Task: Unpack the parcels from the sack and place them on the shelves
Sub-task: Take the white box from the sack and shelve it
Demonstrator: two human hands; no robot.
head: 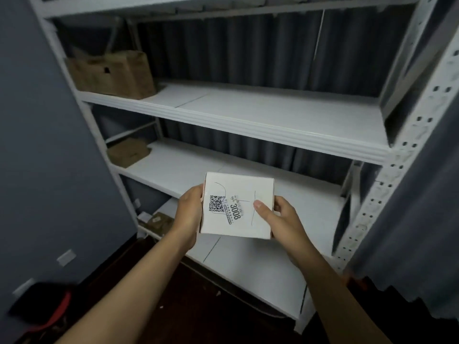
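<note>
Gripping a white parcel (238, 206) from both sides, the left hand (190, 214) wraps its left edge with fingers curled behind and out of sight, while the right hand (278, 219) pinches the right edge, thumb pressed flat on the top face and fingers tucked underneath. The parcel bears a QR code and the number 3008, and it is held in the air just above the front of the white shelf unit's (260, 127) lower board. On that unit, a large brown box (111, 74) sits at the far left of the board above, a smaller brown box (128, 151) at the far left of the lower board.
</note>
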